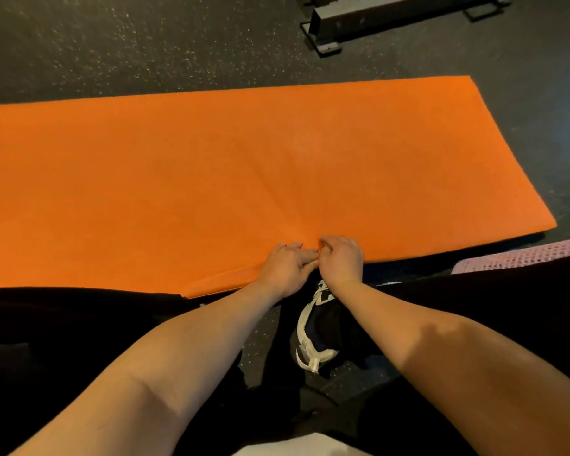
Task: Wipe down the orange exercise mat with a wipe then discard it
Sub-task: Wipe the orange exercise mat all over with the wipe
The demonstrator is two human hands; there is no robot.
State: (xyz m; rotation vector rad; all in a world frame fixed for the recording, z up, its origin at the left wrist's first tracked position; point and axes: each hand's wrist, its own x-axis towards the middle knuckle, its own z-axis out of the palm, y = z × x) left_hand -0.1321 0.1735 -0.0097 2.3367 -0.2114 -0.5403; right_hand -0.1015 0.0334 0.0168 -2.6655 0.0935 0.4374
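Plainly, the orange exercise mat [211, 166] lies flat and unrolled, stretching away from the fingertips and off to both sides of them, with its near edge right under them. No wipe can be seen anywhere, neither on the mat nor between the fingers, and the surface shows no clear damp streak, so I judge the wiping has hardly begun or not begun at all, and the discarding is certainly left. The left hand [287, 268] rests on the mat's near edge with its fingers mostly straight, pointing toward the other hand and touching it. The right hand [341, 258] has its fingers curled down at that same edge; whether they pinch the mat, a small hidden thing, or nothing cannot be told. Just behind the knuckles, toward the body, sits a dark shoe [313, 337] with white trim. Right of the fingers lies a pink mesh piece [524, 258], and well beyond them on the speckled floor [112, 44] stands a metal frame [375, 18].
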